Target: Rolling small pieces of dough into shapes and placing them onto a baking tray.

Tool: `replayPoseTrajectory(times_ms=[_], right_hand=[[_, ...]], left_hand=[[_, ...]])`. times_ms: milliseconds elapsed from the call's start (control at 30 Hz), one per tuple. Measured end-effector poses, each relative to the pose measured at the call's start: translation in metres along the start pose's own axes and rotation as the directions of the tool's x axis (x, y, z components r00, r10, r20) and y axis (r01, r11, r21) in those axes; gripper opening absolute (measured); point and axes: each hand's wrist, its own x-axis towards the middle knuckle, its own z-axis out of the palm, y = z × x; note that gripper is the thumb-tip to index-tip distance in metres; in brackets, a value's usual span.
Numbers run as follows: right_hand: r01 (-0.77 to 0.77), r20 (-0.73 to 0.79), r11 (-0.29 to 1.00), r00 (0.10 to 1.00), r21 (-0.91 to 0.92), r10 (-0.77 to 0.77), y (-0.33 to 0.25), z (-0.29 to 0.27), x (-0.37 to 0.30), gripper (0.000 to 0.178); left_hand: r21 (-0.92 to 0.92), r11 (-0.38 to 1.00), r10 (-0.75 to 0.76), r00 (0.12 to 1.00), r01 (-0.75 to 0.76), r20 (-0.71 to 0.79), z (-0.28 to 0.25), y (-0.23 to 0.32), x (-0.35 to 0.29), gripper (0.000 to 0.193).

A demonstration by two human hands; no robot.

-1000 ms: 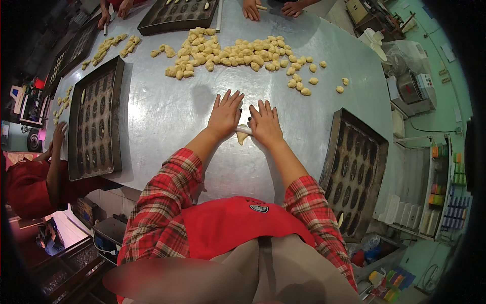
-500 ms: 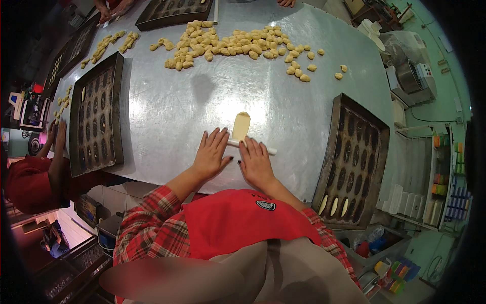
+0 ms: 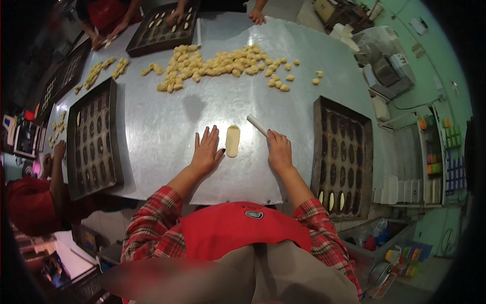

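Observation:
A flattened oblong of pale dough (image 3: pixel 232 141) lies on the metal table in front of me. My left hand (image 3: pixel 205 153) rests flat on the tabletop just left of it, fingers spread and holding nothing. To the right of the dough, my right hand (image 3: pixel 280 151) is closed round one end of a thin white rolling pin (image 3: pixel 257 124). The pin slants away toward the far left, off the dough. Some of the right hand's fingers are hidden from view.
Dark moulded trays stand on the right (image 3: pixel 317 152) and left (image 3: pixel 114 147); the right one holds a few dough strips (image 3: pixel 331 201). A heap of dough pieces (image 3: pixel 212 67) spreads across the far side. Co-workers' hands (image 3: pixel 257 16) show at the far and left edges.
Both hands were on the rolling pin over the dough's near end. Now the pin is off to the right in my right hand, and my left hand has let go.

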Motion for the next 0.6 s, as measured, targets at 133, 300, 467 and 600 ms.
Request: replayPoseTrajectory(times_ms=[133,300,467,600], right_hand=[[-0.034,0.301,0.968,0.953,0.25,-0.044,-0.032,0.031,0.055,0.026],[0.115,0.248,0.988,0.959,0.103,-0.137,-0.07,0.062,0.034,0.059],[0.218,0.306,0.948,0.909,0.233,-0.284,-0.061,0.035,-0.003,0.055],[0.027,0.211,0.938,0.972,0.347,-0.106,-0.069,0.045,0.028,0.051]], left_hand=[[0.048,0.998,0.041,0.999,-0.04,-0.025,0.012,-0.003,0.058,0.067],[0.051,0.998,0.045,0.999,-0.044,-0.015,0.025,-0.006,0.052,0.045],[-0.043,0.994,0.092,0.993,-0.096,-0.077,0.012,0.008,0.005,0.044],[-0.05,0.994,0.081,0.961,-0.097,-0.265,0.019,0.008,0.021,0.047]])
